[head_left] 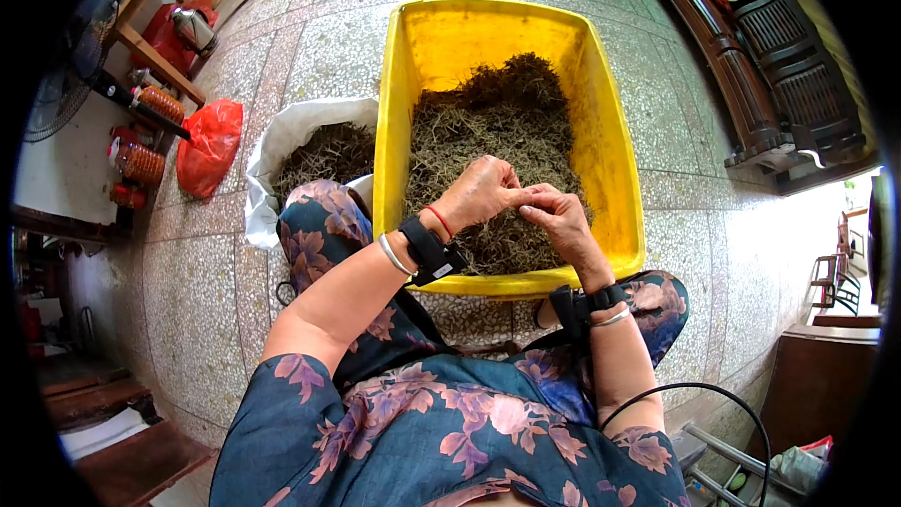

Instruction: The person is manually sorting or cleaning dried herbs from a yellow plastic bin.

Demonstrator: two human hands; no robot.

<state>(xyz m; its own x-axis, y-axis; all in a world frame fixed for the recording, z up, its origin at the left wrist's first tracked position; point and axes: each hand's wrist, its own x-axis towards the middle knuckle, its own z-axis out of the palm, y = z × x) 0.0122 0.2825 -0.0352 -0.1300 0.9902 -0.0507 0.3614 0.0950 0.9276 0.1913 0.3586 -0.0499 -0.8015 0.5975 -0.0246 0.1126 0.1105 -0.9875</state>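
A yellow plastic tub [612, 155] stands on the floor before me, partly filled with dry, twiggy plant material [486, 130]; a darker clump [524, 81] lies at its far end. My left hand [486, 186] and my right hand [559, 215] meet above the heap, fingertips pinched close together. Whether a small piece is between the fingers cannot be made out. Left of the tub is a white sack [264, 155], its mouth spread wide, with similar dark, dry plant material [334, 151] inside.
A red plastic bag [209, 148] lies on the speckled floor at left, near a fan [67, 56] and a wooden stand [158, 60]. A dark wooden bench [746, 77] stands at upper right. A black cable [704, 387] curves beside my right arm.
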